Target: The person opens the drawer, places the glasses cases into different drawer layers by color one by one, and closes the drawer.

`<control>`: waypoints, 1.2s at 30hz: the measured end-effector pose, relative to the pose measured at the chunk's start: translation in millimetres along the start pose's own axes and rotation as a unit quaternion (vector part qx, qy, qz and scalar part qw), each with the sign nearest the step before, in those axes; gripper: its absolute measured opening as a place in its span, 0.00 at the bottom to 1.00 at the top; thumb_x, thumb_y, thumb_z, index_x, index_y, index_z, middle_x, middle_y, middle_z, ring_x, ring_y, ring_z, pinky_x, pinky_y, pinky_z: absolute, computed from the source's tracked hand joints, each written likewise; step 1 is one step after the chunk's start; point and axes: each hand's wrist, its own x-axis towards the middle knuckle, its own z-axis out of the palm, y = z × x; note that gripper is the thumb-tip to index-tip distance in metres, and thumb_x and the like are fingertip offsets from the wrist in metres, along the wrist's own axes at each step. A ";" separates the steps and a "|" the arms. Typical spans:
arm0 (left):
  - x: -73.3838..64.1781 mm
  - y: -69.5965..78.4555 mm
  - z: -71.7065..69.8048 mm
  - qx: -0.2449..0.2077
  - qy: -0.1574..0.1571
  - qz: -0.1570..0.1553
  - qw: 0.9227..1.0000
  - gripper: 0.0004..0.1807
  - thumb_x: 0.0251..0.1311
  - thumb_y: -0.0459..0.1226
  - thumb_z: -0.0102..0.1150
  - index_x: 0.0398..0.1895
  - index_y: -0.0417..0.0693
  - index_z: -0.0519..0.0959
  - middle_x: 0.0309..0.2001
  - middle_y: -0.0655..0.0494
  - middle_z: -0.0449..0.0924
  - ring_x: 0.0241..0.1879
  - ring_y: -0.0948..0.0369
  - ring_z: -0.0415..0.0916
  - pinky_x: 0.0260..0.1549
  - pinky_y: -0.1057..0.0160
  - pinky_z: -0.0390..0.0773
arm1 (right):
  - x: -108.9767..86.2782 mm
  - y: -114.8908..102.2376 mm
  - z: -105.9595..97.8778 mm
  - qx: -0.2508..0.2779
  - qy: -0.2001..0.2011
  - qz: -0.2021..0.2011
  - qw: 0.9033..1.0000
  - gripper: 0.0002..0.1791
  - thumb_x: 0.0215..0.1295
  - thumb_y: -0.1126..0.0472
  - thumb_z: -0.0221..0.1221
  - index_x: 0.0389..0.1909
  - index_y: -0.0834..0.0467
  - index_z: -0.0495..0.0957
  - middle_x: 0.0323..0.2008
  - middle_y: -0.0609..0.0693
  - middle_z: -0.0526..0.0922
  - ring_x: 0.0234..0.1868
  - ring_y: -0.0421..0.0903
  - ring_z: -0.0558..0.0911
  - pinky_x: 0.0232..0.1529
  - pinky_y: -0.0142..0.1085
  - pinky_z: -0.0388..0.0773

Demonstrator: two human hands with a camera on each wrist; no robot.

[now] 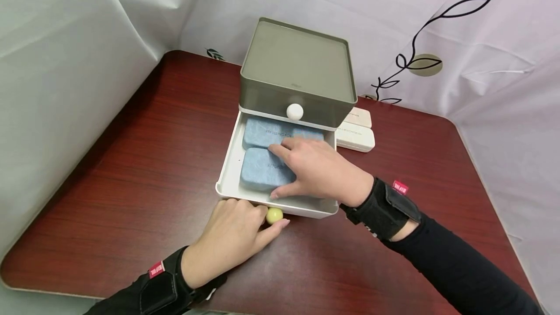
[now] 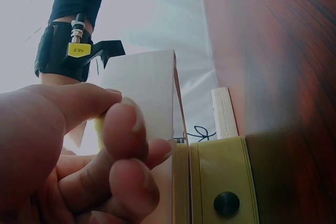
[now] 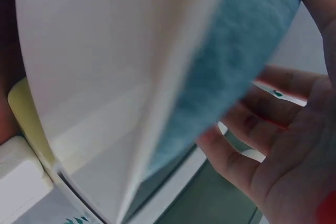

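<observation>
A white drawer (image 1: 225, 186) is pulled out from under the grey-green cabinet (image 1: 302, 62). My left hand (image 1: 236, 230) is at the drawer's front, holding its round yellow knob (image 1: 274, 215) between thumb and index finger. Over the drawer, my right hand (image 1: 317, 166) grips the front blue box (image 1: 262, 169), thumb at its near side and fingers at its far side. In the right wrist view, the thumb meets a corner of that blue box (image 3: 236, 40); the hand hides its right end in the head view. Behind it lies another blue box (image 1: 262, 131), with more blue (image 1: 308, 133) to the right.
A white knob (image 1: 295, 112) marks the upper drawer's front. Two pale boxes (image 1: 356, 135) sit on the dark red table (image 1: 175, 159) right of the cabinet. White curtains (image 1: 437, 38) with plant drawings stand behind and at the sides.
</observation>
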 end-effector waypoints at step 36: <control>1.2 0.1 -0.7 -0.004 -0.009 -0.004 1.000 0.30 0.50 0.57 0.66 0.06 0.56 0.61 0.08 0.64 0.55 0.09 0.61 0.56 0.11 0.64 0.53 | -21.0 4.2 6.6 0.008 0.045 0.013 0.999 0.38 0.49 0.33 0.66 0.55 0.54 0.75 0.45 0.46 0.79 0.42 0.42 0.79 0.40 0.38 0.78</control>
